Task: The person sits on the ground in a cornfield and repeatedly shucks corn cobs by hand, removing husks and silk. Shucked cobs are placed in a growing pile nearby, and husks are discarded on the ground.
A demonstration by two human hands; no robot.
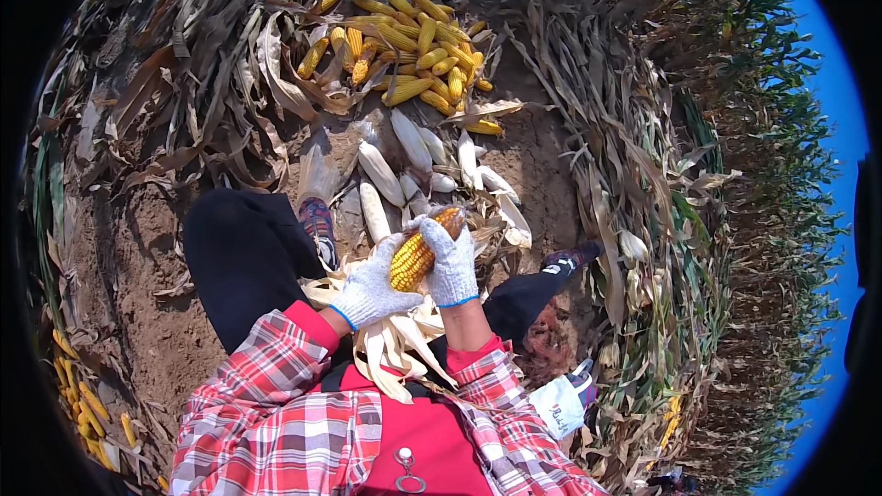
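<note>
Both hands wear pale knitted gloves with blue cuffs. Between them is a yellow ear of corn (412, 263), tilted, its darker end up and to the right. My left hand (451, 262) grips the upper part, thumb across the kernels. Against the ear's lower left side lies my right hand (375, 287), its fingers partly hidden behind the ear. Pale peeled-back husks (393, 351) hang below the hands over my lap. Just beyond the hands, several ears still in pale husks (380, 173) lie on the soil.
A pile of husked yellow corn ears (413, 41) lies farther ahead. Dry cornstalks (613, 151) line the right, more lie at upper left. More yellow ears (86, 406) are at lower left. A white bag (558, 406) sits beside me at right. Standing corn (772, 220) borders the far right.
</note>
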